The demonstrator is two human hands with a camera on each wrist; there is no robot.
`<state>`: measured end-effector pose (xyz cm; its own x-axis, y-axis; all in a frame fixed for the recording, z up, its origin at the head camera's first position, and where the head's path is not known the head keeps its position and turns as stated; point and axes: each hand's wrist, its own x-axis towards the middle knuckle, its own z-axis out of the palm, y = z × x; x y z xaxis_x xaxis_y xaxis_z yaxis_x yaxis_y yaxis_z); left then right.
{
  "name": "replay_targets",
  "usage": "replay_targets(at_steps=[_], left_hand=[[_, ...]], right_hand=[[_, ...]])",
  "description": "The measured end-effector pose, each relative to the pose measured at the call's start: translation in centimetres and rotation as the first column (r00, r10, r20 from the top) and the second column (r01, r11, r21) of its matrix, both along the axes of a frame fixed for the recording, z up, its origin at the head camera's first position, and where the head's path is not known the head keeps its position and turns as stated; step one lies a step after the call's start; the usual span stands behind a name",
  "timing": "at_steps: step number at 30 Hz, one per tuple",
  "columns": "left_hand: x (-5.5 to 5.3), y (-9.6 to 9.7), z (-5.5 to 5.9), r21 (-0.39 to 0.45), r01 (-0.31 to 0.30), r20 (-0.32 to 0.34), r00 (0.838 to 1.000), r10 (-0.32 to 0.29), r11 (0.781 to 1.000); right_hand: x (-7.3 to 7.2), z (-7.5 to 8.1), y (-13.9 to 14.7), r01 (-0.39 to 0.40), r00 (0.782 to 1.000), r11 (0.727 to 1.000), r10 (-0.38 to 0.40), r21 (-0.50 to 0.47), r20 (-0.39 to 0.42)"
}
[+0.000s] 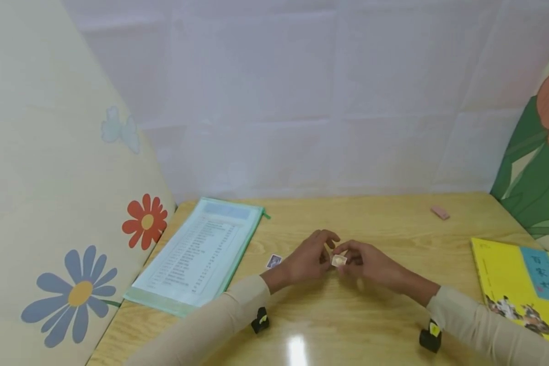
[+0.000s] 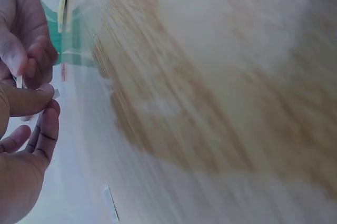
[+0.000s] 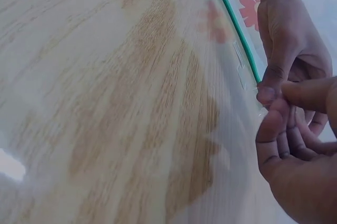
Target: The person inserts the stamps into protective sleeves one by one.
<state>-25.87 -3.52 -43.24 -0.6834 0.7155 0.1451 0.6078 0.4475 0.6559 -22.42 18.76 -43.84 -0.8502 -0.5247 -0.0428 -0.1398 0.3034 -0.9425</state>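
Note:
A small stamp (image 1: 339, 261) with a white border and a pale yellowish picture sits between the fingertips of my two hands, above the wooden table. My right hand (image 1: 370, 264) pinches it between thumb and finger. From the other side, my left hand (image 1: 308, 259) has its thumb and index finger together at the stamp's edge. The left wrist view shows a thin pale edge of the stamp (image 2: 19, 81) under the right thumb. In the right wrist view the fingers hide it. A second stamp (image 1: 274, 261), with a dark blue picture, lies on the table by the left wrist.
A clear folder (image 1: 196, 249) with green trim and a printed list lies at the left. A yellow book (image 1: 503, 264) is at the right edge, and a small pink block (image 1: 440, 212) at the back right. A white cloth wall (image 1: 256, 101) stands behind the table.

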Motion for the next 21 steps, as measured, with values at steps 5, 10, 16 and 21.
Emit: replay_targets(at_steps=[5, 10, 16, 21], left_hand=[[0.21, -0.08, 0.18, 0.027, 0.024, -0.005, 1.000, -0.024, 0.999], [0.34, -0.14, 0.24, 0.047, 0.038, -0.025, 0.999, -0.037, 0.998], [0.50, -0.38, 0.44, 0.060, 0.030, -0.022, 0.999, -0.029, 0.998], [0.44, -0.42, 0.64, 0.047, 0.030, -0.059, 0.998, -0.027, 0.998]], right_hand=[[0.03, 0.36, -0.19, 0.062, 0.997, 0.996, -0.059, -0.061, 0.049], [-0.08, 0.43, -0.46, 0.078, 0.996, 0.997, -0.077, -0.005, 0.046], [-0.17, 0.46, -0.75, 0.112, 0.993, 0.994, -0.112, -0.001, 0.041], [-0.36, 0.65, -0.95, 0.100, 0.994, 0.995, -0.099, -0.018, 0.037]])
